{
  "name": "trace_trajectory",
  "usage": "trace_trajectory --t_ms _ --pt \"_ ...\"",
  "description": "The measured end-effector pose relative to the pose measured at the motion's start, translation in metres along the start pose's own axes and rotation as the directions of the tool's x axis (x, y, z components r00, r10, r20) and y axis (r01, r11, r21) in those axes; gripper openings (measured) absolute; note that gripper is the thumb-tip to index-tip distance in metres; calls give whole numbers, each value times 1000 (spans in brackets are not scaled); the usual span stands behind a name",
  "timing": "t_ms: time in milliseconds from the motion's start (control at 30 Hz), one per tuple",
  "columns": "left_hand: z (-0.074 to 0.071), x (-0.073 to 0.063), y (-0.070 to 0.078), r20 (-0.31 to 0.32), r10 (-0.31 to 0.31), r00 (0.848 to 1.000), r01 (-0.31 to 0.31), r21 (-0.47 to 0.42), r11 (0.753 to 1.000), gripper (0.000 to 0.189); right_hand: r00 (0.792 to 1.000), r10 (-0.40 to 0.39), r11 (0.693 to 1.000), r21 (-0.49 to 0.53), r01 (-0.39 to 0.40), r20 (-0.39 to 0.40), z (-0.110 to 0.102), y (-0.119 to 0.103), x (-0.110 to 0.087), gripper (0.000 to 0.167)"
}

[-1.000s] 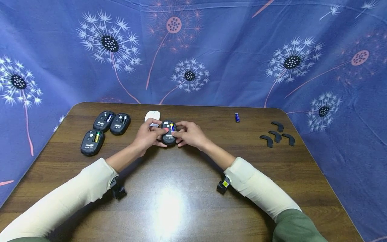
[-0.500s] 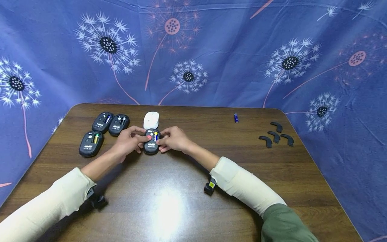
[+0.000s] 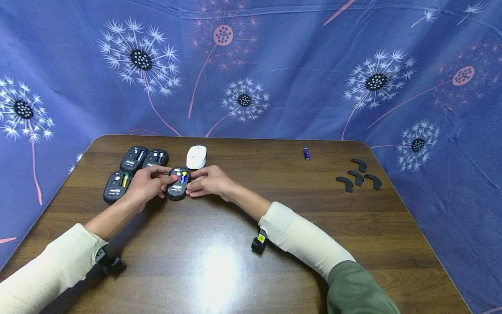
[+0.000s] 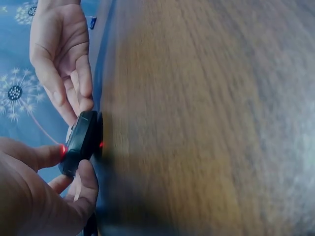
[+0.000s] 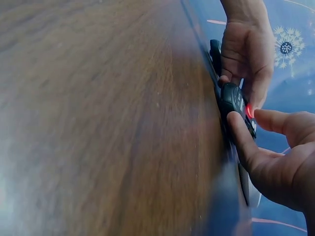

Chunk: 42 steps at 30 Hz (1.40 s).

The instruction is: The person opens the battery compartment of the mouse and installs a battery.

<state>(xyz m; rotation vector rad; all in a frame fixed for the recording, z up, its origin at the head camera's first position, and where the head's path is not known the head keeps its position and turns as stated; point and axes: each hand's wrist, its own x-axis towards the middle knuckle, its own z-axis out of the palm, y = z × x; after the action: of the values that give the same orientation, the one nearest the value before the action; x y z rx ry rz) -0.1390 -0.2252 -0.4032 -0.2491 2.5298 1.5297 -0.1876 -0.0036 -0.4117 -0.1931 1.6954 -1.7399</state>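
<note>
A black computer mouse (image 3: 177, 185) lies belly up between both hands, its battery slot showing a blue and yellow battery (image 3: 184, 176). My left hand (image 3: 147, 183) grips its left side, the thumb tip lit red over the sensor. From the right, my right hand (image 3: 209, 181) holds the other side between thumb and fingers. In the left wrist view the mouse (image 4: 81, 140) is tilted close over the table, a red glint beneath it. The right wrist view shows the right fingertips on the near end of the mouse (image 5: 232, 101).
Several upturned black mice, including one with a green and gold battery (image 3: 116, 187), sit at left beside the left hand. A white mouse (image 3: 196, 157) lies behind the right hand. Farther right are a blue battery (image 3: 306, 153) and several curved black covers (image 3: 356, 178). A patterned cloth (image 3: 251, 65) hangs behind the table.
Both hands have carried the black mouse leftward, from the middle toward the other black mice. The white mouse, partly covered before, now shows whole.
</note>
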Motion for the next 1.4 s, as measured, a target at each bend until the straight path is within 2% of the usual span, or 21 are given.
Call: trace_trajectory --t_ms 167,467,667,733,900,967,1033,1100,1200,1267,1333,1400 --pt "-4 -1 -2 -49 -2 999 4 35 999 57 1000 -5 999 41 5 4 6 1 3 51" --pt "-7 0 -5 -85 0 996 6 66 998 57 1000 -24 998 62 23 8 9 2 5 48" --pt "-6 0 -3 -189 22 982 -1 110 994 57 999 -30 998 53 29 19 2 0 1 49" --pt "-5 -1 0 -222 46 974 -16 136 991 56 999 -35 999 42 34 19 -2 -1 -2 50" --pt "-3 -2 7 -246 135 960 -85 202 976 52 999 -51 999 13 51 -4 -14 -2 -6 48" --pt "0 0 9 -244 188 951 -131 232 964 49 998 -66 998 -7 66 -20 -19 -2 -7 46" --pt "4 6 9 -254 247 935 -176 273 946 43 995 -90 995 -36 89 -37 -24 -3 -7 44" --pt "8 9 11 -239 300 924 -223 301 927 41 991 -125 990 -79 120 -57 -29 -4 -7 42" --pt "15 14 15 -195 363 911 -290 322 901 40 977 -192 969 -173 174 -92 -34 -5 -6 38" --pt "19 13 21 -141 388 911 -325 333 885 41 963 -244 941 -267 206 -117 -36 -7 -6 35" --pt "23 17 24 -96 409 908 -353 353 866 42 943 -304 887 -401 229 -134 -39 -7 -4 33" --pt "28 21 26 -53 415 908 -366 380 849 44 925 -355 815 -530 234 -138 -41 -8 -2 33"
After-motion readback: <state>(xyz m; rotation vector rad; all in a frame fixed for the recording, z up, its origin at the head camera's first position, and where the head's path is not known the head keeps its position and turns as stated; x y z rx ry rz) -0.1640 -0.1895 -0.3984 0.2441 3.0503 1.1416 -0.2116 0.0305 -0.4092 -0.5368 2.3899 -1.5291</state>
